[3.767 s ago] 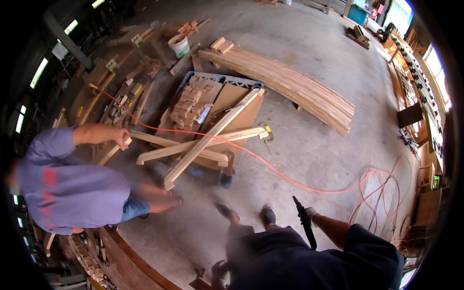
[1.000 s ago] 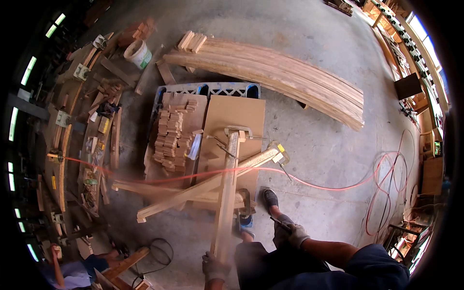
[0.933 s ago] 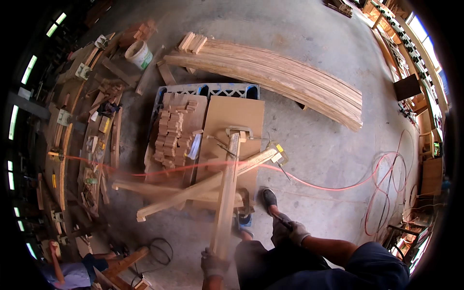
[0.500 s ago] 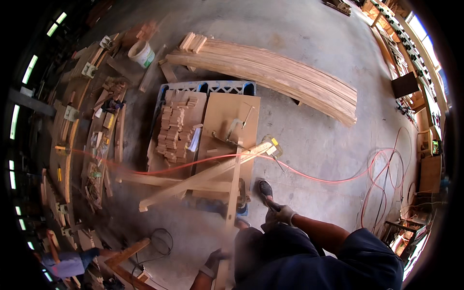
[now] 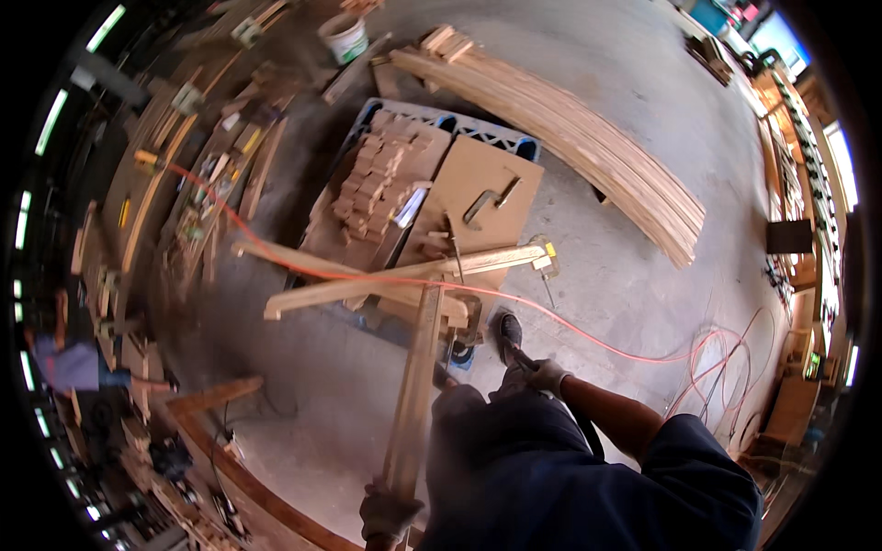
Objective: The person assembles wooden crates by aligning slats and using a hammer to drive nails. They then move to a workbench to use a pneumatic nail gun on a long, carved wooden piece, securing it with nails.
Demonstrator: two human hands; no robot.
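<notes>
My gloved left hand (image 5: pixel 389 512) is closed around the near end of a long wooden board (image 5: pixel 418 386). This board runs away from me, and its far end meets two crossed timbers (image 5: pixel 404 275) over a pallet. My gloved right hand (image 5: pixel 548 376), in front of my thigh, is wrapped round a dark, narrow thing (image 5: pixel 524 360) whose kind I cannot make out. One clamp (image 5: pixel 544 260) grips the right end of the crossed timber. Another clamp (image 5: pixel 491 202) lies on the brown sheet (image 5: pixel 505 174) covering the pallet's right side.
Small wood blocks (image 5: pixel 377 174) are stacked on the blue-grey pallet (image 5: pixel 496 136). Long planks (image 5: pixel 588 129) lie behind it, near a white bucket (image 5: pixel 344 39). A red hose (image 5: pixel 588 338) crosses the timbers and coils at right. A person (image 5: pixel 69 365) stands far left, beyond an angled wooden frame (image 5: pixel 220 450).
The view has turned, shifting the pallet up and right. The near end of the board has swung left with my left hand. My right hand keeps its grip.
</notes>
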